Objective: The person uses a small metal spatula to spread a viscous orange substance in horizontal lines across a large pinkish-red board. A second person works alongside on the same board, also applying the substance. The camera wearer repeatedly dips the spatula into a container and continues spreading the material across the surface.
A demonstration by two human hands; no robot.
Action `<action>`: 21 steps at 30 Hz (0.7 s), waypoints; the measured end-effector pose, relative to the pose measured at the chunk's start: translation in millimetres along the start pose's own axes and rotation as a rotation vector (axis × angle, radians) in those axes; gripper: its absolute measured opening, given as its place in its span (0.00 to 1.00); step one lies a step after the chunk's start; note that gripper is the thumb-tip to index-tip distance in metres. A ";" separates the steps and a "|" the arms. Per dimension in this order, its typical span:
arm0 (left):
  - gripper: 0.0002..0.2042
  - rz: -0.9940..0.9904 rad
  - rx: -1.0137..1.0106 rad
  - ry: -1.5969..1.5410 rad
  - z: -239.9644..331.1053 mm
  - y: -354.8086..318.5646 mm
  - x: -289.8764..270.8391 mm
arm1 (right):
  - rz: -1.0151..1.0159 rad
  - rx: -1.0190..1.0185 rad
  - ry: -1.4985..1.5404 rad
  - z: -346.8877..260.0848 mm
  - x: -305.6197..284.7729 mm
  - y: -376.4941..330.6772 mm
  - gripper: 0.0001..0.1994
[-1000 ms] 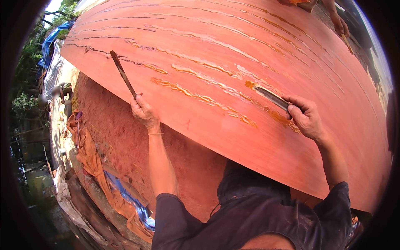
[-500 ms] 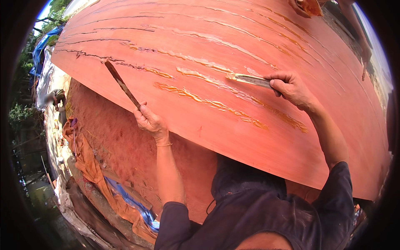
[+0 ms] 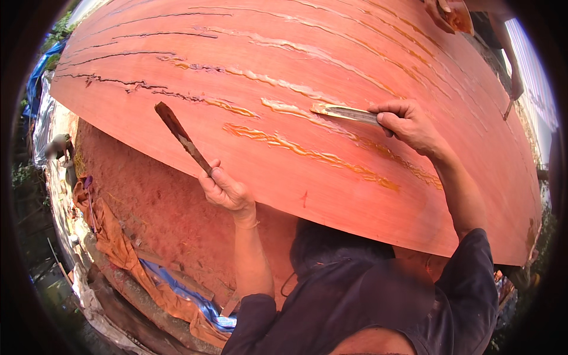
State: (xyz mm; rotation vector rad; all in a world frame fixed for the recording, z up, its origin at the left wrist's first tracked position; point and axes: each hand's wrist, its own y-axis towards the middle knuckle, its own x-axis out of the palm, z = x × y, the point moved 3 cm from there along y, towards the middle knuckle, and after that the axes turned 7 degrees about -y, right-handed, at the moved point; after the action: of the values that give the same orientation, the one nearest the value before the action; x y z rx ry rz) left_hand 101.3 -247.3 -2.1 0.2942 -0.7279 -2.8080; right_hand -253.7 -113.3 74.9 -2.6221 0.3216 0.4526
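A wide reddish wooden slab [image 3: 355, 207] with long cracks lies across the view in front of me. My right hand [image 3: 408, 124] grips a narrow, flat grey scraper [image 3: 349, 113] whose pale yellowish tip is at a crack smeared with glossy filler [image 3: 290, 109]. Whether the tip touches the wood I cannot tell. My left hand [image 3: 228, 190], by the slab's near left edge, holds a dark flat stick [image 3: 182, 137] between thumb and fingers, tilted up and leftward over the slab. Wavy amber filler [image 3: 307, 152] lies along a nearer crack, between my two hands.
At the far right, another person's hand [image 3: 438, 13] is at an amber-coloured container [image 3: 458, 18]; an arm [image 3: 513, 65] beside it holds a thin stick. Reddish dusty ground, a brown cloth [image 3: 115, 231] and blue sheeting [image 3: 183, 290] lie below the slab's left edge.
My right hand has moved the scraper's tip leftward along the crack. The left hand's stick has drawn away from the dark crack, toward me and rightward. The whole view has shifted somewhat.
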 end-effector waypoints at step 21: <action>0.15 0.012 -0.010 -0.013 -2.6 -1.5 0.3 | -0.042 -0.094 -0.067 -26.3 39.5 44.1 0.14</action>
State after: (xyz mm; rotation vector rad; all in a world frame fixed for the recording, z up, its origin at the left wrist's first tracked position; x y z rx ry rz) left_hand 101.4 -247.3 -5.1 0.2686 -0.7158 -2.8043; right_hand -223.8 -169.8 65.0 -2.6921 0.2284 0.5531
